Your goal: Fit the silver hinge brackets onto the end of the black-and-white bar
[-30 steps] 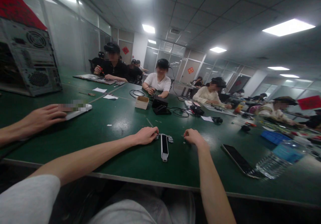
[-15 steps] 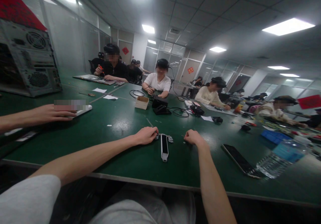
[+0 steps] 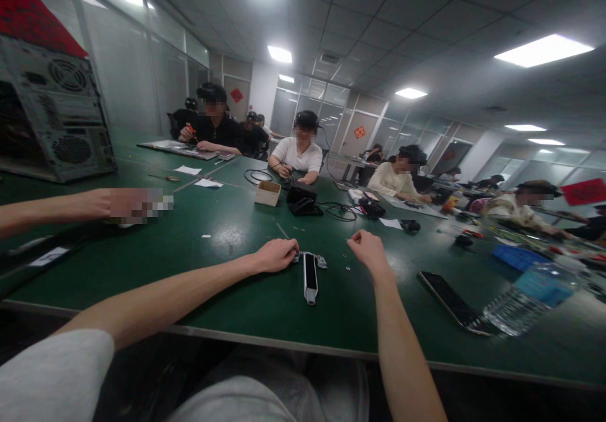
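Observation:
A small white-framed piece with a black top point(image 3: 310, 277) lies lengthwise on the table in front of me. Grey metal-looking parts point(image 3: 322, 262) stick out at its far end. My left hand point(image 3: 279, 255) is closed at the left of that far end, its fingertips pinched on the grey part there. To the right, my right hand point(image 3: 367, 248) is held just over the table, thumb and fingers pinched together; whatever is between them is too small to make out. Two tiny rings, one of them a pale ring point(image 3: 348, 268), lie between the right hand and the piece.
A phone point(image 3: 454, 302) and a water bottle point(image 3: 530, 299) lie at my right, near a blue tray point(image 3: 518, 258). Ahead stand a small box point(image 3: 267, 193) and a black device point(image 3: 303, 198) with cables. Another person's hand point(image 3: 127, 204) reaches in from the left; a computer case point(image 3: 66, 119) stands behind it.
My right hand has lifted and moved slightly away from me, off the tiny rings. My left hand and the white-framed piece stay put. The other person's hand at left has shifted.

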Tool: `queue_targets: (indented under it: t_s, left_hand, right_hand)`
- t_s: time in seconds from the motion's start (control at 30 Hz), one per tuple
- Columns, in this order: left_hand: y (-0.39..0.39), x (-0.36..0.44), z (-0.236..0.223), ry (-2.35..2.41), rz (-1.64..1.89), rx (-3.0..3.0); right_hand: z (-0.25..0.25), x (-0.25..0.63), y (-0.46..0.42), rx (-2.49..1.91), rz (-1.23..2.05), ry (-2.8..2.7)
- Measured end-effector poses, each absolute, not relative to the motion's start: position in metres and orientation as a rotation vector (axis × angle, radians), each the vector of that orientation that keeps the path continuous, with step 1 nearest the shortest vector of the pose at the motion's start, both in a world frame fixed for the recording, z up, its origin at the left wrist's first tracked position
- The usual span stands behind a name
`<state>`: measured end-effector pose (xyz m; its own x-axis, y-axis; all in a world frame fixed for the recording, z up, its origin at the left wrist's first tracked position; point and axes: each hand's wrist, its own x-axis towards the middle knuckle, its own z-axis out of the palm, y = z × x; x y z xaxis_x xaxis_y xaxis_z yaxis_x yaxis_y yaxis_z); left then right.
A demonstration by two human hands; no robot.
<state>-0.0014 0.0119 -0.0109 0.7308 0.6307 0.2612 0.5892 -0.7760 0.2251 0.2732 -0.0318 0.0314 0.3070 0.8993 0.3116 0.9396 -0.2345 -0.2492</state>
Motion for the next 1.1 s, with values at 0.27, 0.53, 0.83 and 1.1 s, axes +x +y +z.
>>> queue_targets:
  t_s: [0.27, 0.53, 0.83, 1.1]
  left_hand:
    - [0.01, -0.002, -0.009, 1.004, 0.478, 2.8]
    - [0.008, -0.002, -0.006, 0.991, 0.481, 2.81]
    - [0.008, -0.001, -0.008, 1.027, 0.46, 2.835]
    - [0.011, -0.001, -0.012, 1.002, 0.485, 2.837]
  right_hand:
    - [0.036, 0.27, -0.034, -2.032, -0.16, -1.672]
    - [0.034, 0.25, -0.037, -1.814, 0.228, -2.064]
    - [0.024, 0.233, -0.035, -1.689, 0.446, -2.145]
    - [0.02, 0.232, -0.031, -1.687, 0.515, -2.173]
